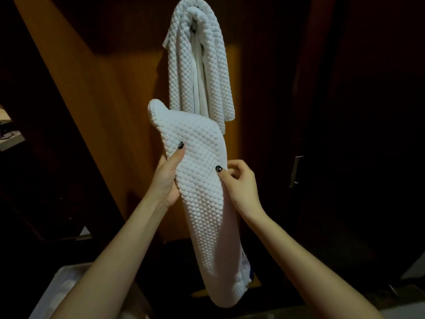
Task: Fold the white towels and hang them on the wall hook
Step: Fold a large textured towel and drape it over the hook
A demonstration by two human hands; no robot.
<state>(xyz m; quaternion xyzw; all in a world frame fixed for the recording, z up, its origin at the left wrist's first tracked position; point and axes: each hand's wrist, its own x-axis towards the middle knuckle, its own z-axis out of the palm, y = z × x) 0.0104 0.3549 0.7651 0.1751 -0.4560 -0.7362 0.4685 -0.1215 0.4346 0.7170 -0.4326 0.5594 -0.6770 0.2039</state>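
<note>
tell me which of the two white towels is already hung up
The upper towel, draped high against the wooden panel with both ends hanging free. The lower towel is gripped by the left hand and right hand.

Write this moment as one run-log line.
left hand: grips white textured folded towel | right hand: pinches its edge | above: second white textured towel hangs

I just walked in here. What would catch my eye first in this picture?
A long white towel in the middle, folded into a narrow strip and gripped at its sides by the left hand and the right hand, draws the eye first. Above it, a second white towel hangs draped against the orange-brown wooden wall. At the right, a metal door handle glints in the dark.
</note>
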